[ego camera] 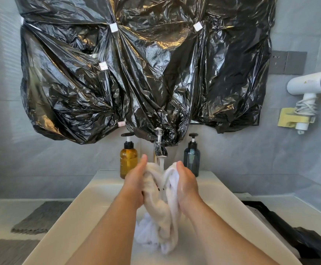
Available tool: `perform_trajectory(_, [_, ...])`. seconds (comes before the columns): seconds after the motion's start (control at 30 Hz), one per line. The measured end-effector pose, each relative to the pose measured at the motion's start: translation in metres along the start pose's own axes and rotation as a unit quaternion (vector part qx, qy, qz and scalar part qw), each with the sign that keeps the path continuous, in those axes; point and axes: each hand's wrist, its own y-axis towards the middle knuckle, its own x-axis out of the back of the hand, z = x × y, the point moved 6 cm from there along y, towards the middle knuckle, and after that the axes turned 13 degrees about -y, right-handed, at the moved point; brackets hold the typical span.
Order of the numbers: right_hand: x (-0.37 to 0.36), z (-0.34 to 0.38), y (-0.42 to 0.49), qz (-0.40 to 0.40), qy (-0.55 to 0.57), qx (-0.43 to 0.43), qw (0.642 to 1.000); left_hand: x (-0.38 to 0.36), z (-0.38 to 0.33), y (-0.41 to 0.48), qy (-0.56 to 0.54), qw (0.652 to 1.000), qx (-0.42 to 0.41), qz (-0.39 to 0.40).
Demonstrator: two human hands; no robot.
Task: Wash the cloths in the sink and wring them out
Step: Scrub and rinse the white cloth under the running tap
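Over the white sink (69, 217), left hand (136, 180) and right hand (187, 184) both grip bunched white cloth (165, 207)

Walls: grey tiles (232, 159).
Centre: crinkled black plastic sheeting (136, 73), taped up.
Right: white hair dryer (309, 85), grey sockets (288, 62).

One left hand (134, 180), one right hand (187, 183); white cloths (165, 209), possibly two; two pump bottles (128, 160); one faucet (160, 148).

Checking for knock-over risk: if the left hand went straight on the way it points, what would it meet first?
Probably the amber pump bottle, which stands just beyond the raised thumb of the left hand; depth is unclear from this one view.
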Motion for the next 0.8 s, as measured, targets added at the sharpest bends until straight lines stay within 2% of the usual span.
perform_trajectory(0.1, [-0.012, 0.007, -0.008, 0.011, -0.113, 0.069, 0.991, -0.007, 0.002, -0.009, 0.051, 0.998, -0.040, 0.007])
perform_trajectory(0.2, [-0.008, 0.011, -0.003, -0.017, -0.131, 0.088, 0.987, -0.018, 0.012, -0.019, 0.135, 0.987, 0.045, 0.078])
perform_trajectory(0.27, [0.005, 0.013, 0.003, -0.057, -0.121, 0.061, 0.989, -0.014, 0.014, -0.021, 0.204, 0.972, 0.090, 0.078])
perform_trajectory(0.37, [0.017, 0.018, 0.007, -0.091, -0.026, 0.025, 0.995, -0.012, 0.013, -0.020, 0.268, 0.952, 0.112, 0.097])
perform_trajectory(0.47, [0.009, 0.018, 0.016, -0.016, 0.130, -0.008, 0.991, -0.021, 0.012, -0.026, 0.262, 0.944, 0.125, 0.155])
perform_trajectory(0.5, [0.007, 0.019, 0.016, 0.004, 0.151, -0.006, 0.989, -0.023, 0.014, -0.028, 0.252, 0.944, 0.136, 0.165])
perform_trajectory(0.57, [0.004, 0.021, 0.017, 0.012, 0.102, 0.023, 0.994, -0.020, 0.013, -0.028, 0.233, 0.956, 0.121, 0.131])
perform_trajectory(0.67, [0.003, 0.023, 0.010, 0.040, 0.036, 0.041, 0.998, -0.008, 0.002, -0.014, 0.139, 0.990, 0.028, 0.022])
perform_trajectory(0.73, [-0.003, 0.017, 0.001, 0.138, -0.020, 0.018, 0.990, -0.005, -0.003, -0.007, 0.075, 0.997, 0.001, -0.011])
perform_trajectory(0.8, [-0.020, 0.002, -0.016, 0.287, -0.119, -0.013, 0.950, -0.003, -0.006, -0.002, 0.026, 0.999, -0.025, -0.030])
